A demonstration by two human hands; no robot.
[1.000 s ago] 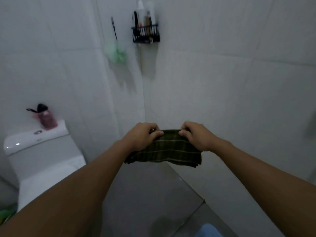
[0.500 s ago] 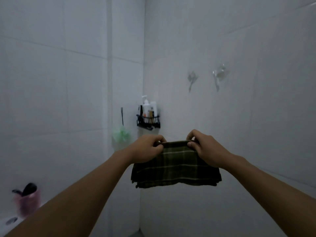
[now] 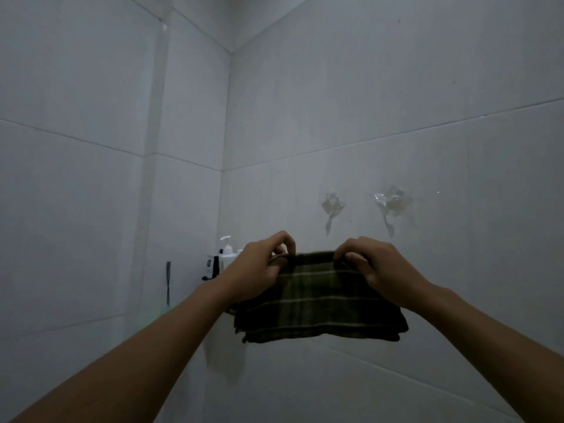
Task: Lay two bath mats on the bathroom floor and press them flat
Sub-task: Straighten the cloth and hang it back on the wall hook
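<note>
A folded dark green mat with pale plaid stripes (image 3: 320,303) hangs in the air in front of the tiled wall. My left hand (image 3: 259,270) pinches its upper left corner. My right hand (image 3: 375,267) pinches its upper right corner. Both arms are stretched out forward at about chest height. The mat stays folded in several layers, its lower edge hanging free. The floor and any second mat are out of view.
Two clear plastic hooks, one (image 3: 332,209) and the other (image 3: 390,206), stick to the right wall just above my hands. A black corner rack with a pump bottle (image 3: 227,254) sits behind my left hand. A dark handle (image 3: 168,282) hangs on the left wall.
The view has tilted upward from the floor and toilet to the walls and ceiling corner. Both hands keep hold of the folded mat and have risen with it.
</note>
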